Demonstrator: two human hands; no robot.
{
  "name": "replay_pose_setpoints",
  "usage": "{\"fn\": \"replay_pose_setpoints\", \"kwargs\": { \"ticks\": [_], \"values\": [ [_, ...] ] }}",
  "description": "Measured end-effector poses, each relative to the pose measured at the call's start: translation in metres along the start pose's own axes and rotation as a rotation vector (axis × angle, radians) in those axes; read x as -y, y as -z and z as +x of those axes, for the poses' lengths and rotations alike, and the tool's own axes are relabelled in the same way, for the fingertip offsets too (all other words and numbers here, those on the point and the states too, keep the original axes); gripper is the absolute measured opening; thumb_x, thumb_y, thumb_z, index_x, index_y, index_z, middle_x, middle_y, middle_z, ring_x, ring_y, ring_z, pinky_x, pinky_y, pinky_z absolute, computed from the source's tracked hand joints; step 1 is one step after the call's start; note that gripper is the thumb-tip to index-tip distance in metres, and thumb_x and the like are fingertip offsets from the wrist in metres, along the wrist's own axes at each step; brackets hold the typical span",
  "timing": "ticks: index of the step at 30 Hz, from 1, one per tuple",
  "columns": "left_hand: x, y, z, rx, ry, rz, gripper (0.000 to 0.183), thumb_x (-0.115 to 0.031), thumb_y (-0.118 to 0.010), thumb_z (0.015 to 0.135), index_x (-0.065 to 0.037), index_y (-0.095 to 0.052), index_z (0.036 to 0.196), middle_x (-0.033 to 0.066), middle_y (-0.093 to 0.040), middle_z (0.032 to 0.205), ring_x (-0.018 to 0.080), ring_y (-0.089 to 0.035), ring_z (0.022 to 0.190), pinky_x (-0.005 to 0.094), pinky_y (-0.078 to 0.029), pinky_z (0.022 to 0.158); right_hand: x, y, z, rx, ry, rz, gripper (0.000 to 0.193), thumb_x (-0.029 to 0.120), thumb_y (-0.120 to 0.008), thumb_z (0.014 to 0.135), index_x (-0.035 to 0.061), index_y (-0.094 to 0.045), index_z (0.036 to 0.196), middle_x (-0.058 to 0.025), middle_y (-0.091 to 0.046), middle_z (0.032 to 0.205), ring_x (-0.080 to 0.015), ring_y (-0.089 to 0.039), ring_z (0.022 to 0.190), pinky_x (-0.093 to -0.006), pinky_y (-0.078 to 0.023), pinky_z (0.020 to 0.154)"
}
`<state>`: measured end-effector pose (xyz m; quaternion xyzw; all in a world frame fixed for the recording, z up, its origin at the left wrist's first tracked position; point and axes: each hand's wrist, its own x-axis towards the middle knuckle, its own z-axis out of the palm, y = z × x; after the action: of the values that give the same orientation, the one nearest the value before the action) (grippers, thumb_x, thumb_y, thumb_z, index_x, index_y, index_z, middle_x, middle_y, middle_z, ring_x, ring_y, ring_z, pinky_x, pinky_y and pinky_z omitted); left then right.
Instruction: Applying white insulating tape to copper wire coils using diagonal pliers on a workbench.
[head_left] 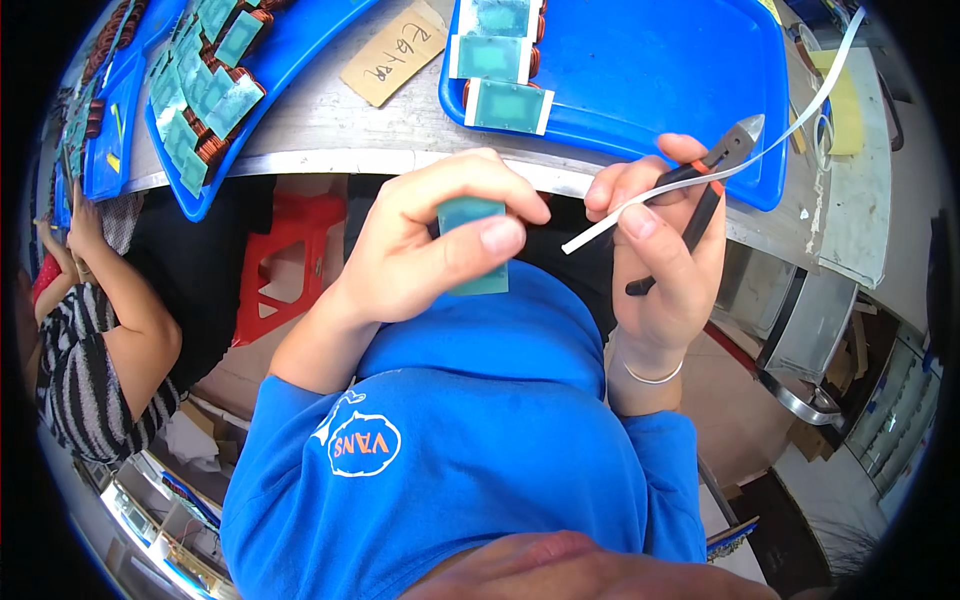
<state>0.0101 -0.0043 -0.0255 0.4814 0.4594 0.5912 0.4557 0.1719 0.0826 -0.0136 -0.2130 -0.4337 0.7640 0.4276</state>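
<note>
The left hand (430,235) is bent around a green board (482,280), which sits between thumb and fingers, its lower end sticking out below the thumb. The board is off the desk (315,120), on the person's side of the near edge. The right hand (660,225) is clamped on a pair of cutters (735,147) with black and orange handles, the metal head pointing up and to the right. The same hand grips a white strip (820,100); its cut end sticks out to the left, and the rest runs across the cutters and up past the desk's right part.

At the desk's near edge, beyond the hands, lies a blue tray (640,60) with a row of green boards with copper coils (507,105) along its left side. To its left is a piece of cardboard (395,52) with handwriting. Further left, a second blue tray (292,65), full of similar parts (205,90), juts over the near edge. A red stool (283,265) stands below, near a co-worker in striped clothing (85,370).
</note>
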Motion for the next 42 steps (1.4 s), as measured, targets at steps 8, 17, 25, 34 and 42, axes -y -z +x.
{"fn": "replay_pose_setpoints", "kwargs": {
  "ticks": [8,17,25,34,42],
  "values": [
    [-0.0035,-0.0113,-0.0021,0.035,0.345,-0.226,0.032,-0.018,-0.057,0.081,0.002,-0.056,0.106,0.0030,-0.052,0.068,0.0079,-0.048,0.061,0.0198,-0.040,0.055,-0.0012,-0.0010,0.0015,0.071,0.055,-0.091,0.043,-0.004,-0.059,0.075,-0.0035,-0.041,0.114,-0.0112,-0.056,0.080,-0.0183,-0.056,0.082,-0.0302,-0.045,0.075],
    [-0.0003,-0.0056,-0.0021,0.040,0.231,-0.104,0.012,-0.004,-0.061,0.075,-0.001,-0.065,0.086,0.0035,-0.060,0.076,0.0089,-0.054,0.070,0.0224,-0.042,0.064,0.0005,0.0001,0.0028,0.058,0.039,-0.126,0.043,-0.002,-0.061,0.075,-0.0035,-0.042,0.114,-0.0110,-0.056,0.079,-0.0180,-0.055,0.080,-0.0294,-0.045,0.074],
    [-0.0077,-0.0107,0.0010,0.011,0.144,0.023,0.014,-0.001,-0.058,0.065,0.002,-0.064,0.078,0.0078,-0.056,0.073,0.0139,-0.051,0.068,0.0244,-0.039,0.062,-0.0005,0.0011,0.0030,0.079,0.020,-0.130,0.043,-0.003,-0.061,0.074,-0.0040,-0.043,0.114,-0.0105,-0.057,0.080,-0.0166,-0.055,0.079,-0.0275,-0.045,0.071],
    [-0.0045,-0.0093,0.0004,0.018,0.140,0.065,0.011,0.000,-0.059,0.063,0.001,-0.063,0.073,0.0067,-0.056,0.072,0.0141,-0.051,0.067,0.0250,-0.040,0.063,-0.0017,-0.0002,0.0022,0.085,0.003,-0.193,0.041,-0.004,-0.060,0.075,-0.0040,-0.044,0.112,-0.0095,-0.057,0.080,-0.0144,-0.055,0.078,-0.0251,-0.044,0.069],
    [-0.0036,-0.0071,0.0015,0.059,0.062,0.139,0.014,0.001,-0.058,0.059,-0.001,-0.063,0.072,0.0056,-0.057,0.068,0.0157,-0.051,0.067,0.0267,-0.041,0.063,-0.0027,0.0005,0.0029,0.105,0.010,-0.202,0.041,-0.003,-0.061,0.075,-0.0040,-0.044,0.112,-0.0095,-0.058,0.080,-0.0141,-0.055,0.077,-0.0257,-0.044,0.071]
  ]
}}
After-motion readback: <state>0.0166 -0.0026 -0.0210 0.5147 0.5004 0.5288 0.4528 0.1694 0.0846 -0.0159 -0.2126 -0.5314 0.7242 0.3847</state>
